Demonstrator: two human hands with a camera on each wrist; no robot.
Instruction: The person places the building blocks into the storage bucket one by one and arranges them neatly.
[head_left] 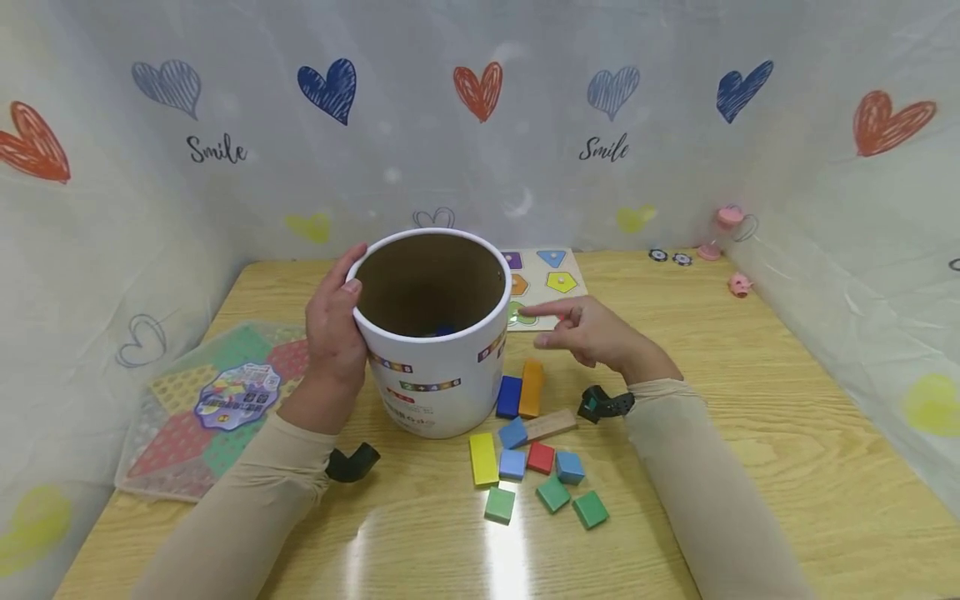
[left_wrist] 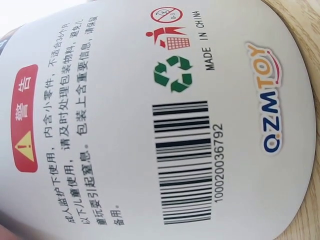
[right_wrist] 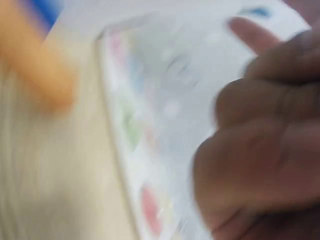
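A large white bucket (head_left: 442, 383) with printed labels stands on the table. My left hand (head_left: 335, 325) holds its left side, thumb at the rim. Inside it, little shows but a blue piece (head_left: 444, 330) at the bottom. A barcode (left_wrist: 185, 162) fills the left wrist view. My right hand (head_left: 588, 332) hovers to the right of the bucket, empty. Its index finger points left over a shape puzzle board (head_left: 536, 287), the other fingers curled; contact cannot be told. In the blurred right wrist view, the board (right_wrist: 170, 110) lies beside that hand.
Loose wooden blocks lie before the bucket, among them an orange block (head_left: 531, 388), a yellow block (head_left: 483, 460) and a red block (head_left: 541, 457). A flat bag of coloured pieces (head_left: 180, 417) is at left. Small pink toys (head_left: 739, 285) and round tokens (head_left: 682, 259) sit back right.
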